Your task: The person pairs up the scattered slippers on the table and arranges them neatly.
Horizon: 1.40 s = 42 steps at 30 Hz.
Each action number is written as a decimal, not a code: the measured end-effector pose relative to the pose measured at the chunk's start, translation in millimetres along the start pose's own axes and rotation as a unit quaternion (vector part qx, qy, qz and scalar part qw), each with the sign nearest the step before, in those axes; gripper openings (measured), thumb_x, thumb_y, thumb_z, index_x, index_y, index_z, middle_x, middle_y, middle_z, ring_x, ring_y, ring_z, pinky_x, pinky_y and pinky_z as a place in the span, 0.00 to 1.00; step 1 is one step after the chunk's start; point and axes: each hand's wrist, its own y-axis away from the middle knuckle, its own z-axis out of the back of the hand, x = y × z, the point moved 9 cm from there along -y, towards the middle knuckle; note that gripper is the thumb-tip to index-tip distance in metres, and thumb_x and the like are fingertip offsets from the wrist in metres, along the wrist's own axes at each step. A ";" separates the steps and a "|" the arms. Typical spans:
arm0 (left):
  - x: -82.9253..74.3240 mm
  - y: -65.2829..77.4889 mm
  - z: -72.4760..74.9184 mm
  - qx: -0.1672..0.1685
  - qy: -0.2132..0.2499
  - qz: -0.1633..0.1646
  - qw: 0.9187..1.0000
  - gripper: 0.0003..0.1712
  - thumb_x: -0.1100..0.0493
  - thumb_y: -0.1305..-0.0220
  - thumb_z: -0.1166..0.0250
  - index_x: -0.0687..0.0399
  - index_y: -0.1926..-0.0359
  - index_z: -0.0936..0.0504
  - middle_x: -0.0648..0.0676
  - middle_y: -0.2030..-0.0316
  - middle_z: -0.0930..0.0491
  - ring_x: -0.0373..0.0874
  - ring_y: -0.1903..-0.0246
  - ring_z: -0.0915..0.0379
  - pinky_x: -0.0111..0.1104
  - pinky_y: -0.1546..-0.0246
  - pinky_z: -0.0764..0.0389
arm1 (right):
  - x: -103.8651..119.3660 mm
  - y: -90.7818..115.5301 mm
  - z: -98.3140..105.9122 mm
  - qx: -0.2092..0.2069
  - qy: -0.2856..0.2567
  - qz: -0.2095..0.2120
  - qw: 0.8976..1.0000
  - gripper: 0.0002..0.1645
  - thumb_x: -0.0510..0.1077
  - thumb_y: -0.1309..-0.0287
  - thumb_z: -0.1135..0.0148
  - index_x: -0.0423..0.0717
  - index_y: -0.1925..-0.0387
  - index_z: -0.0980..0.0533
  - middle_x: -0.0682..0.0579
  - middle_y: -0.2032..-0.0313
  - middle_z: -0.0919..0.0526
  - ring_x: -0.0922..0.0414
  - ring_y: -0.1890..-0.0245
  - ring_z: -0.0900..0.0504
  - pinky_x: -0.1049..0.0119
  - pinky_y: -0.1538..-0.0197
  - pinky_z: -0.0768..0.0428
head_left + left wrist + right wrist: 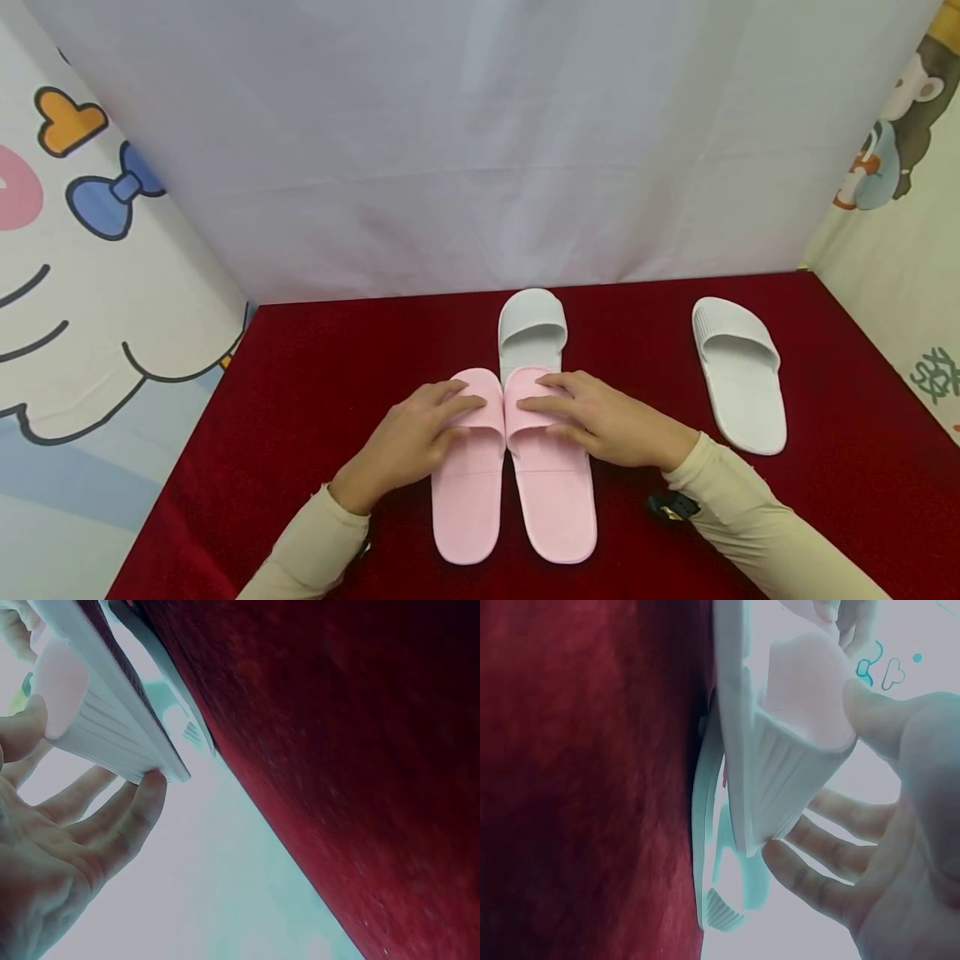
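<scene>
Two pink slippers lie side by side, toes away from me, with their straps touching in the head view. My left hand (416, 435) holds the left pink slipper (467, 508) by its strap, thumb at the strap's opening and fingers reaching toward the toe. Likewise, my right hand (615, 423) holds the right pink slipper (557, 508) over its strap. In the right wrist view, the ribbed side of that strap (784, 776) shows between thumb and fingers. Just beyond them is a white slipper (532, 321), its heel hidden behind the pink toes.
A second white slipper (742, 392) lies alone on the right, toe pointing away. Dark red cloth (330, 358) covers the table. A pale curtain (480, 150) hangs at the back, with printed panels on both sides.
</scene>
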 end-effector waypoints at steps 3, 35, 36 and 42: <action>5.8 2.8 2.9 -0.005 0.000 0.002 1.000 0.23 0.63 0.41 0.31 0.40 0.45 0.18 0.58 0.42 0.21 0.54 0.42 0.22 0.47 0.50 0.17 | 1.3 -6.6 -3.2 -0.001 0.005 -0.001 1.000 0.25 0.48 0.32 0.41 0.62 0.34 0.27 0.45 0.38 0.25 0.48 0.39 0.25 0.51 0.38 0.25; 71.0 44.4 25.6 0.003 0.009 0.070 0.997 0.22 0.64 0.39 0.33 0.43 0.44 0.20 0.58 0.40 0.23 0.56 0.40 0.24 0.54 0.51 0.18 | 27.5 -82.9 -37.4 0.043 0.009 0.016 0.999 0.23 0.50 0.29 0.45 0.61 0.35 0.27 0.44 0.39 0.24 0.49 0.39 0.25 0.53 0.35 0.27; 72.3 44.8 26.0 0.003 0.009 0.070 0.997 0.22 0.64 0.39 0.34 0.44 0.44 0.20 0.58 0.40 0.23 0.56 0.40 0.25 0.54 0.51 0.19 | 28.1 -84.6 -37.5 0.042 0.011 0.019 0.999 0.23 0.50 0.29 0.45 0.60 0.35 0.27 0.44 0.39 0.24 0.48 0.39 0.25 0.53 0.36 0.27; 83.4 44.9 29.5 -0.003 0.008 0.067 0.998 0.24 0.68 0.40 0.36 0.46 0.44 0.20 0.58 0.40 0.23 0.57 0.40 0.25 0.54 0.51 0.19 | 27.9 -99.4 -39.5 0.042 0.025 0.032 0.998 0.23 0.49 0.29 0.44 0.59 0.35 0.27 0.43 0.40 0.24 0.48 0.42 0.23 0.54 0.38 0.26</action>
